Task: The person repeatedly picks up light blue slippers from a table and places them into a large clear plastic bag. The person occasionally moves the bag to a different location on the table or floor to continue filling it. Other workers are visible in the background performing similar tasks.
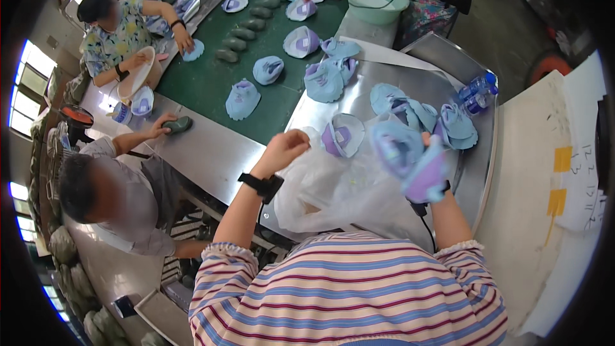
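Landmark: bag, clear plastic, crumpled, on the steel table in front of the wearer.

Hands well apart. Left hand at the bag's far left edge, fingers curled, tips close together; cannot tell whether they pinch anything. Right hand clamped on blue-and-purple uppers, raised over the bag's right side. Uppers motion-blurred and hiding most of that hand; exact count unclear.

Just beyond the bag: one open upper, purple inside, pale rim. Right of it, beyond the bag: a blue pile and a folded blue bundle; two bottles farther right.

Far left of the bag: green belt carrying more uppers and a row of dark lasts. Left of the bag, a co-worker's hand on another last. Green basin well beyond the bag.
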